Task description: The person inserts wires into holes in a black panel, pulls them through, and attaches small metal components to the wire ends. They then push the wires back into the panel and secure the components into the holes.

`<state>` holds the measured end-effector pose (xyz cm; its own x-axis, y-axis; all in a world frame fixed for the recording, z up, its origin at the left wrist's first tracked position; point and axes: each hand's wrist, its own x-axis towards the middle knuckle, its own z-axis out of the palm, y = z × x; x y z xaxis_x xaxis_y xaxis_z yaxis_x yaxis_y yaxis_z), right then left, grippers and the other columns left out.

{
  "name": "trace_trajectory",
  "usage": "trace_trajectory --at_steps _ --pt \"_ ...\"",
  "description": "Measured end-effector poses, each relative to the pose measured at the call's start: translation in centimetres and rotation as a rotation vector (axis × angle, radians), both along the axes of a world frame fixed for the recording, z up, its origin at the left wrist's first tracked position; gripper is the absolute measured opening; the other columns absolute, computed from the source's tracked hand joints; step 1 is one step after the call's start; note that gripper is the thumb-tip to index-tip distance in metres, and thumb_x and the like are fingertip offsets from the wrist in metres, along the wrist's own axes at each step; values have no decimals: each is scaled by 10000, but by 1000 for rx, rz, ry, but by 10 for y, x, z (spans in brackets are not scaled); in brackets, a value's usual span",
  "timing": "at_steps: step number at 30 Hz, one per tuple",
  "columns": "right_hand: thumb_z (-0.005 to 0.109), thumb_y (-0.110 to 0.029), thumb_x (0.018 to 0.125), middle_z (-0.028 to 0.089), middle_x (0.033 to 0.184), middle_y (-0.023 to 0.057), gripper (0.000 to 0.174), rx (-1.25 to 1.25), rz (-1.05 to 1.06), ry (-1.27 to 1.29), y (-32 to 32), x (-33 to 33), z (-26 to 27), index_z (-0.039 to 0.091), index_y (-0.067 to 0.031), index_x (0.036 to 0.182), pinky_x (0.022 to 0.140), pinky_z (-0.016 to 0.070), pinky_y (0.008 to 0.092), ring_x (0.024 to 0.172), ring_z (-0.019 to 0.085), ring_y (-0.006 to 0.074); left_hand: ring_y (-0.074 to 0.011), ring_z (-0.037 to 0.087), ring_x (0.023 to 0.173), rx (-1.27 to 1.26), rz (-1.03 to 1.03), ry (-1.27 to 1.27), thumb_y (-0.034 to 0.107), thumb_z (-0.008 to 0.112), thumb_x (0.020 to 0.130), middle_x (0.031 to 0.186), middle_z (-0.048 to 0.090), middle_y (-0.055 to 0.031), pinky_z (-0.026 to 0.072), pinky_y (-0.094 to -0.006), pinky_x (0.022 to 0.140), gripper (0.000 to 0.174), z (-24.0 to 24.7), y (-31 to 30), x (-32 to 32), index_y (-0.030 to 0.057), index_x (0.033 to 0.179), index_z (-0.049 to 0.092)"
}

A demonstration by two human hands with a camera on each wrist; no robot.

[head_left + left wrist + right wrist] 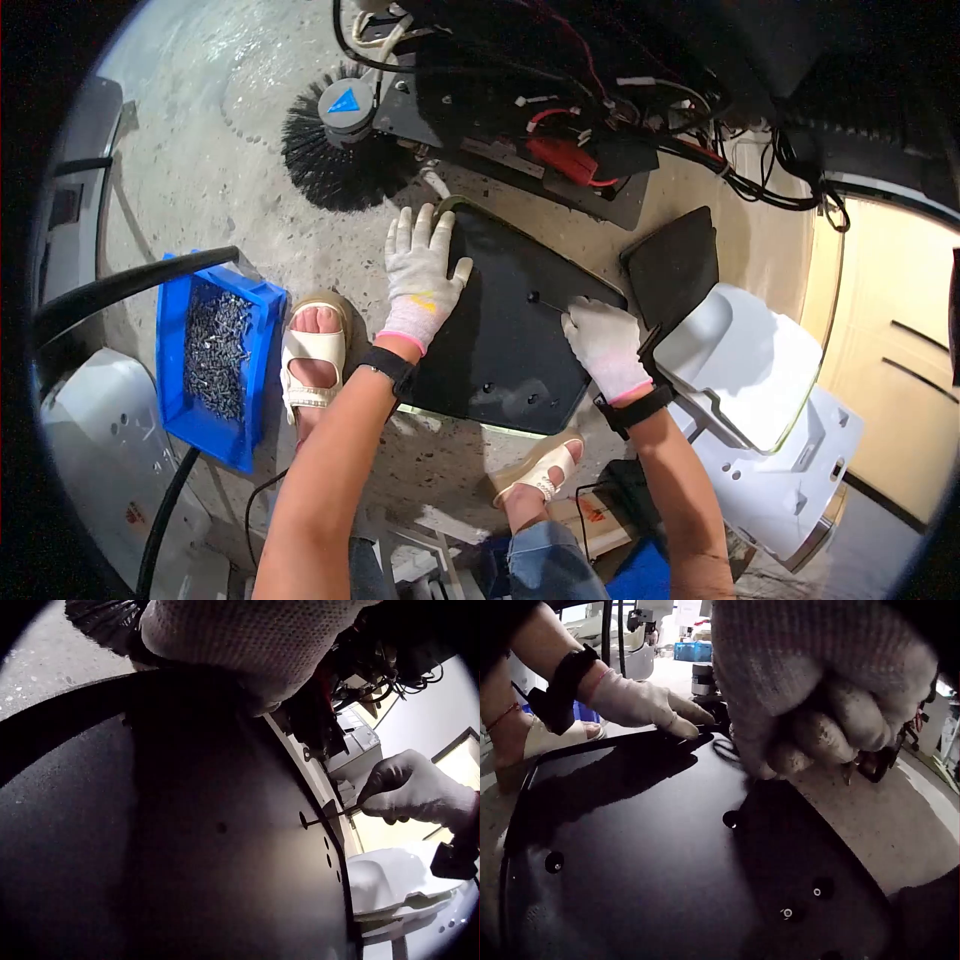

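Note:
A black panel (480, 350) with several round holes lies on the floor between the feet. My gloved left hand (420, 275) rests on its upper left edge, fingers spread and straight. At the panel's right side my gloved right hand (608, 345) pinches a thin rod (330, 817), which reaches to a dark round hole (304, 820) in the left wrist view. In the right wrist view the curled fingers of this hand (817, 690) hide most of the rod, and the left hand (645, 705) touches the panel's far edge.
A blue bin (255, 385) of small screws stands at the left. A round black brush (340, 160) and a machine with loose cables (740, 180) are at the top. White plastic covers (750, 360) and a dark flat piece (675, 260) lie at the right.

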<state>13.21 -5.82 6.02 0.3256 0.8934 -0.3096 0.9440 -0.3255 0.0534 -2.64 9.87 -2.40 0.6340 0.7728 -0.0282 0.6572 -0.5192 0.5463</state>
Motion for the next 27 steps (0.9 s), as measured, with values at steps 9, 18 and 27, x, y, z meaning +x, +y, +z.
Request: trace_trajectory --at_steps 9,18,27 --pt "509 -159 755 594 660 114 109 -34 62 -31 10 -4 6 557 -78 699 531 470 402 636 611 293 -357 288 1258 -32 19 -16 276 638 726 1310 397 -151 221 -444 1049 557 5 5 -3 87 1223 472" --pt "545 -171 748 596 730 100 89 -147 263 -14 19 -2 9 554 -84 728 538 467 374 667 590 279 -343 345 1212 21 -89 -158 232 653 698 1236 460 -132 267 -440 1027 480 13 1 3 96 1142 533" --pt "507 -294 899 628 754 110 300 -22 -1296 991 16 -5 -2 538 -1 954 453 419 247 561 546 142 -224 539 858 -137 -405 -95 217 645 678 858 583 -19 447 -352 710 213 14 -58 33 164 884 644"
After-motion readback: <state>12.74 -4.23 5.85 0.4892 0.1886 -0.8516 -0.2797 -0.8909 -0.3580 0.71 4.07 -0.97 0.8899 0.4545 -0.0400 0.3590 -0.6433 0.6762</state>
